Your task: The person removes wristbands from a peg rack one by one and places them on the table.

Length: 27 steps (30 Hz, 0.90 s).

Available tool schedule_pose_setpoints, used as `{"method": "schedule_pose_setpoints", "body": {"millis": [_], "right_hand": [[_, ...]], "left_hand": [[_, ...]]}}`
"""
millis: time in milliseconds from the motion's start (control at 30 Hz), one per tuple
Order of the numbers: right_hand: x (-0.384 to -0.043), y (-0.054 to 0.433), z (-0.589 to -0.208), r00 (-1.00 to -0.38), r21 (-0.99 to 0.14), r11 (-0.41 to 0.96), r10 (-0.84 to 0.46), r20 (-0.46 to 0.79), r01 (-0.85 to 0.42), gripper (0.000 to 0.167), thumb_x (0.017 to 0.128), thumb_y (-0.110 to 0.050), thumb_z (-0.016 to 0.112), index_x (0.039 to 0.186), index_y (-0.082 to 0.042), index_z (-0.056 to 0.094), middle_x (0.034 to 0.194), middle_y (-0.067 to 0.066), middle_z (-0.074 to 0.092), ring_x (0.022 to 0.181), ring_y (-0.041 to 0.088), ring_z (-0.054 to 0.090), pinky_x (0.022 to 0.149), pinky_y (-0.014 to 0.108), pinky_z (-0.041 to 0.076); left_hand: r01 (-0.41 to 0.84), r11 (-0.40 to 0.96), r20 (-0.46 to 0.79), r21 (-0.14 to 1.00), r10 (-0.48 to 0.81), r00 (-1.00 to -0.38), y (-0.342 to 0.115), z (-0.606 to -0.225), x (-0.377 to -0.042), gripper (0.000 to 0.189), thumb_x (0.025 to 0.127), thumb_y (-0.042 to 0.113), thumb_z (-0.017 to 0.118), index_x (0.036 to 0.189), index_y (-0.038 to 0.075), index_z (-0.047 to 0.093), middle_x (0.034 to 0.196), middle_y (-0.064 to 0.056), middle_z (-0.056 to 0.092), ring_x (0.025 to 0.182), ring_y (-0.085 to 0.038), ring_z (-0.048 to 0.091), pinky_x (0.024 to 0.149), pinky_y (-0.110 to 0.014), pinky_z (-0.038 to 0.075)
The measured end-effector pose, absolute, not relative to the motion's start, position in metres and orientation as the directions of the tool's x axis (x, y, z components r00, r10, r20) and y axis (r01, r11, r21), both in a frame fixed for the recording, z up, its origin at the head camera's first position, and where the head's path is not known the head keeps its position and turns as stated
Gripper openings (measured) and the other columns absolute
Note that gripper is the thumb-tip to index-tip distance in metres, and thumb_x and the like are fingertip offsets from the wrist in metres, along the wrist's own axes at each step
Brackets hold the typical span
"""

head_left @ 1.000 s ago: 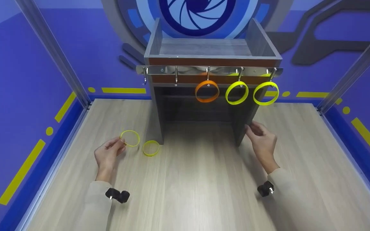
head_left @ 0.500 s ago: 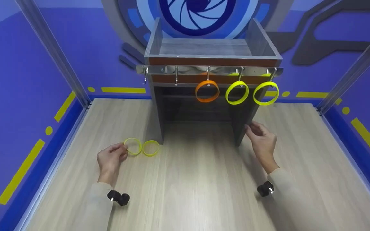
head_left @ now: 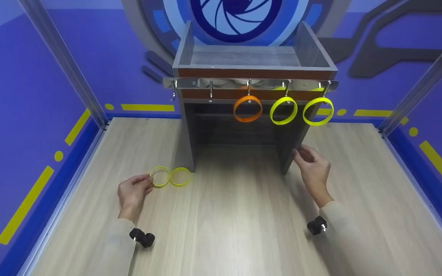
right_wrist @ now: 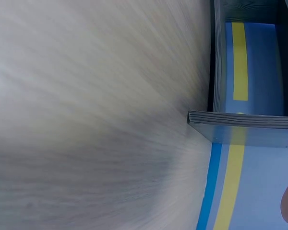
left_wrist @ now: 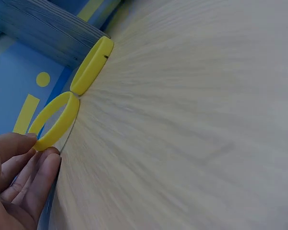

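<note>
Yellow ring (left_wrist: 63,125) pinched in my left hand (head_left: 133,190); my right hand (head_left: 314,168) grips the grey side panel (head_left: 291,143), mostly cut off in its wrist view.

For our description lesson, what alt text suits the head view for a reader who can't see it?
A left hand pinches a yellow ring beside another yellow ring on a pale table, while the right hand holds the side of a grey shelf. On the shelf's hook rail hang an orange ring and two yellow rings.
</note>
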State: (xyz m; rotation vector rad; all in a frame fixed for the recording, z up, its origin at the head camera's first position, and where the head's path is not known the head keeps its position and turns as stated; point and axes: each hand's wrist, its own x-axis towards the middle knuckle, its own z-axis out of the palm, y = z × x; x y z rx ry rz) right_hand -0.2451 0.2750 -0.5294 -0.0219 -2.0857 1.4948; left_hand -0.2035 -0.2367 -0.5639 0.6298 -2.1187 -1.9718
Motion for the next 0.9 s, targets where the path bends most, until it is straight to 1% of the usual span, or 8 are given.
{"method": "schedule_pose_setpoints", "body": {"millis": [100,267,500,700,900], "right_hand": [[-0.245,0.275,-0.530,-0.834,-0.863,0.401,0.323,0.447,-0.308,0.022,0.095,-0.010,0.082,0.114,-0.001,0.080,0.104,0.012,0.080,0.088,0.001,0.073,0.076,0.012,0.059],[-0.245,0.275,-0.530,-0.814,-0.835,0.449,0.322,0.484,-0.318,0.021,0.094,-0.006,0.082,0.113,0.000,0.080,0.103,0.013,0.080,0.085,-0.004,0.071,0.075,0.009,0.056],[-0.245,0.271,-0.527,-0.816,-0.851,0.433,0.349,0.461,-0.296,0.022,0.092,-0.002,0.083,0.113,0.004,0.079,0.104,0.018,0.079,0.083,-0.007,0.069,0.073,0.007,0.055],[-0.233,0.260,-0.509,-0.823,-0.865,0.408,0.352,0.445,-0.293,0.022,0.092,0.004,0.080,0.113,0.009,0.077,0.105,0.024,0.078,0.083,-0.005,0.069,0.074,0.007,0.055],[-0.226,0.255,-0.499,-0.824,-0.861,0.415,0.345,0.449,-0.295,0.021,0.093,0.003,0.079,0.113,0.010,0.076,0.105,0.025,0.077,0.083,-0.007,0.068,0.073,0.006,0.054]], "left_hand": [[-0.178,0.064,-0.136,0.982,-0.420,-0.897,-0.236,-0.565,-0.203,0.025,0.096,-0.002,0.075,0.117,-0.014,0.072,0.098,-0.019,0.077,0.076,-0.012,0.076,0.072,-0.023,0.065],[-0.165,0.128,-0.097,0.978,-0.419,-0.903,-0.234,-0.566,-0.202,0.022,0.096,-0.002,0.075,0.115,-0.012,0.073,0.102,-0.023,0.076,0.077,-0.012,0.075,0.071,-0.022,0.064],[-0.160,0.180,-0.068,0.970,-0.433,-0.899,-0.236,-0.568,-0.201,0.021,0.095,-0.001,0.075,0.113,-0.011,0.074,0.100,-0.020,0.077,0.077,-0.012,0.075,0.071,-0.020,0.064],[-0.171,0.185,-0.070,0.968,-0.453,-0.889,-0.237,-0.568,-0.200,0.021,0.094,0.002,0.077,0.113,-0.009,0.076,0.098,-0.017,0.078,0.077,-0.012,0.075,0.070,-0.020,0.063],[-0.161,0.237,-0.034,0.958,-0.463,-0.886,-0.236,-0.567,-0.200,0.023,0.095,0.006,0.078,0.115,-0.005,0.076,0.105,-0.017,0.076,0.083,-0.010,0.072,0.072,-0.016,0.061]]}}
